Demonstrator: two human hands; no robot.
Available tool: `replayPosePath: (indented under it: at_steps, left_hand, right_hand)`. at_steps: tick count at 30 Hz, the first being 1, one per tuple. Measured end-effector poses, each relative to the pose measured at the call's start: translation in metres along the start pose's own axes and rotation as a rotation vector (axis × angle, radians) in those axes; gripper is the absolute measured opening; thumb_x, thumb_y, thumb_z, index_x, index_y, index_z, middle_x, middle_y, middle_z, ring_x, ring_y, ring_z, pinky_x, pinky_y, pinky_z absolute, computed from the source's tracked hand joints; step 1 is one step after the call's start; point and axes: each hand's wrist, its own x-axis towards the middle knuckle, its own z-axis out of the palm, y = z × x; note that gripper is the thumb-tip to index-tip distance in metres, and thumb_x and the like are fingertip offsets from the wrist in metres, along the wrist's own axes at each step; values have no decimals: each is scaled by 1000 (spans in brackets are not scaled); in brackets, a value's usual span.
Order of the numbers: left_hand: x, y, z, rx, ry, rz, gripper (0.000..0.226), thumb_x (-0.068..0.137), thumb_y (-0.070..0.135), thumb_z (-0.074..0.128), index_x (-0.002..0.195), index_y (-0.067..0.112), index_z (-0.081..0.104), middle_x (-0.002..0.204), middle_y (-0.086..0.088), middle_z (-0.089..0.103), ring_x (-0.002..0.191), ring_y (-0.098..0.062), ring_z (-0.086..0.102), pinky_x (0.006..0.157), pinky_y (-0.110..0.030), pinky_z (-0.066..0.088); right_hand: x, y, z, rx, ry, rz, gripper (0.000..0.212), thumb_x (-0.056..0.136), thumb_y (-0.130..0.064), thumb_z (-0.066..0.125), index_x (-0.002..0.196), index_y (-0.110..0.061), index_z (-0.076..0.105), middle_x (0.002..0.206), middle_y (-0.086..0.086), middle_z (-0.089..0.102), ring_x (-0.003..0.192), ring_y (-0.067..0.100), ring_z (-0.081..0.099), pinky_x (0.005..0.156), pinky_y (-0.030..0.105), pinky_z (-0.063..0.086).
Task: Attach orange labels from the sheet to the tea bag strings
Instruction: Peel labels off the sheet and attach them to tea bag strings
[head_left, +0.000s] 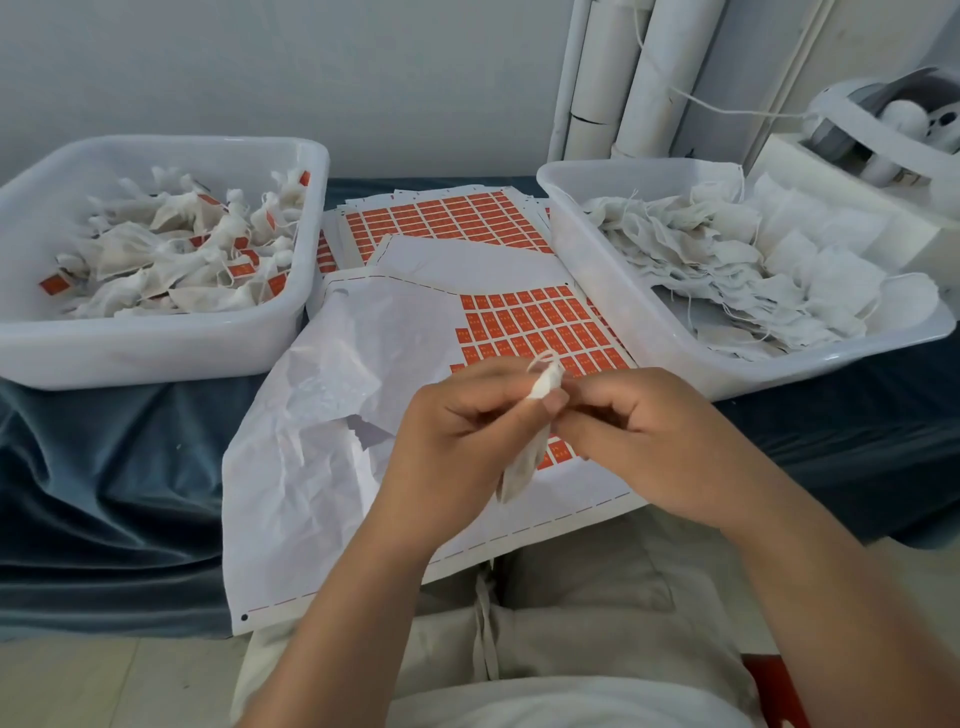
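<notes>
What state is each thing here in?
Left white plastic tub: holds labelled tea bags.
Right white plastic tub: holds unlabelled tea bags.
Front sheet of orange labels: partly used up.
White tea bag: hanging, top pinched by both hands.
Left hand: pinching bag.
Right hand: pinching bag.

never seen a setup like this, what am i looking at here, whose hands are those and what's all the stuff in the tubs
No machine here: this is one picture from a camera worn on a person's head, looking down at their own hands. The left hand and right hand together pinch one tea bag near its top, above a partly used label sheet of orange stickers. The left tub holds tagged bags; the right tub holds untagged bags. All sits on a blue cloth.
</notes>
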Motion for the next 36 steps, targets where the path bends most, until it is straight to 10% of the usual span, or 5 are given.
replayPosePath:
  at_steps: [11, 15, 20, 27, 36]
  left_hand:
    - [3, -5, -2, 536, -1, 17, 40, 100, 53, 49, 77, 26, 68, 66, 5, 63, 66, -20, 61, 59, -32, 50]
    - [4, -3, -8, 727, -154, 6, 32, 103, 52, 42, 74, 40, 48, 62, 19, 50, 65, -5, 56, 59, -11, 38]
    - [0, 0, -11, 729, -317, 18, 27, 112, 40, 36, 95, 36, 56, 82, 23, 56, 88, -5, 58, 74, -13, 40]
    - [-2, -4, -8, 680, -508, 55, 33, 110, 38, 48, 93, 13, 61, 77, 0, 54, 72, -19, 52, 67, -40, 44]
    - [1, -4, -17, 475, -563, 44, 18, 106, 30, 60, 89, 27, 59, 75, 15, 48, 67, -11, 48, 65, -19, 37]
  right_hand:
    - [-8, -14, -1, -462, 227, -139, 14, 99, -36, 69, 92, -30, 79, 73, -15, 66, 74, 10, 62, 67, 18, 45]
    - [-6, -15, -5, -478, 299, -174, 15, 94, -41, 74, 86, -28, 78, 73, -14, 66, 71, 8, 61, 65, 21, 45]
    - [-7, -14, -14, -503, 145, -242, 19, 100, -35, 63, 97, -26, 79, 81, -16, 66, 78, 6, 60, 70, 14, 43]
    - [-3, -11, -14, -397, 199, -201, 14, 88, -41, 77, 83, -28, 79, 79, -13, 66, 79, 11, 62, 67, 17, 44]
    - [4, 8, -13, -37, 56, -48, 7, 93, -36, 77, 87, -40, 78, 88, -15, 74, 83, 9, 69, 71, 20, 52]
